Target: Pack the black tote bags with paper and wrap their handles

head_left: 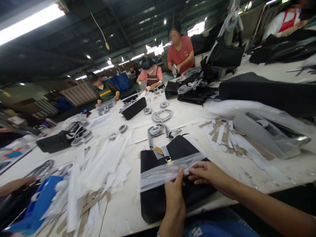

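A black handbag (153,205) lies on the white table in front of me, with a gold clasp (168,159) and a small brown tag (158,150) on it. Across its front runs a translucent plastic wrap strip (154,174). My left hand (174,194) pinches the strip's lower edge between thumb and fingers. Beside it, my right hand (206,172) has its fingertips closed on the same strip. The hands are almost touching over the bag's front. Wrapped straps (156,131) extend from the bag's top.
White wrapping sheets (98,164) and a blue bin (41,204) are at left, near another person's hand (17,186). Paper strips (222,135) and a plastic-covered bag (269,135) lie at right. Coiled straps (161,116) and black bags (133,108) sit farther back, where several co-workers stand or sit.
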A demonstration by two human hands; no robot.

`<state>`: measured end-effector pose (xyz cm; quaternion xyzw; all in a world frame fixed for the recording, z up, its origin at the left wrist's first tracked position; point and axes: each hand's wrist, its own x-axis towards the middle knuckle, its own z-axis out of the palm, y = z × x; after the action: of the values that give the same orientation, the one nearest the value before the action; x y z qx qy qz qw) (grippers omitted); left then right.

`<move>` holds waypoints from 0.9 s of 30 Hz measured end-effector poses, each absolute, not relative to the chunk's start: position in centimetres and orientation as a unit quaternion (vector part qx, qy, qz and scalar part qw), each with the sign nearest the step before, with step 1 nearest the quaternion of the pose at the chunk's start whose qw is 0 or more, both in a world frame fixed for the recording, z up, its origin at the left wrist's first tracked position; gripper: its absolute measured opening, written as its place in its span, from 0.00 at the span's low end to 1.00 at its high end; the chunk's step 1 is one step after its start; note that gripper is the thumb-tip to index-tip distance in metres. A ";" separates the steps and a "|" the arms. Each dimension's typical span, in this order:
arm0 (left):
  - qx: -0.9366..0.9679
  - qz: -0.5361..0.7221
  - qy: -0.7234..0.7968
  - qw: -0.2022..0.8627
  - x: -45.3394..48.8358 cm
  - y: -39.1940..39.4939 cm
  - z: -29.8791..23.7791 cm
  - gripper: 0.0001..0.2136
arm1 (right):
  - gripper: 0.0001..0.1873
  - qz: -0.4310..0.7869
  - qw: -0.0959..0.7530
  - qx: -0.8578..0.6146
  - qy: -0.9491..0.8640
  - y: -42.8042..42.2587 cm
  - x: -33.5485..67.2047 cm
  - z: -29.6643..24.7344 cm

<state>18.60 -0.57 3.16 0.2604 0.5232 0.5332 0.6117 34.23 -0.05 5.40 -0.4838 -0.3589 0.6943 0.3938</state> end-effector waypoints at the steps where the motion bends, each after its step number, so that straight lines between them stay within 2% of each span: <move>1: 0.271 0.533 0.532 0.599 18.6 -0.6 3.1 0.17 | 0.21 0.693 0.385 -0.496 -0.354 -0.1 34.3 5.6; 6: 0.282 0.534 0.539 0.587 18.6 -0.8 3.1 0.17 | 0.20 0.704 0.366 -0.502 -0.344 -0.3 34.8 6.3; 14: 0.199 0.541 0.486 0.657 18.6 -0.7 3.1 0.24 | 0.15 0.705 0.355 -0.516 -0.332 0.3 34.5 5.8; 21: 0.205 0.557 0.472 0.653 18.6 -0.9 3.1 0.23 | 0.12 0.684 0.380 -0.539 -0.313 0.7 33.6 6.2; 27: 0.214 0.549 0.485 0.647 18.6 -0.6 2.8 0.20 | 0.09 0.757 0.404 -0.459 -0.230 0.5 35.3 6.3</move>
<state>18.60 -0.55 2.84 0.2137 0.4852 0.5485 0.6466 35.27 0.53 6.28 -0.4587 -0.2296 0.7574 0.4040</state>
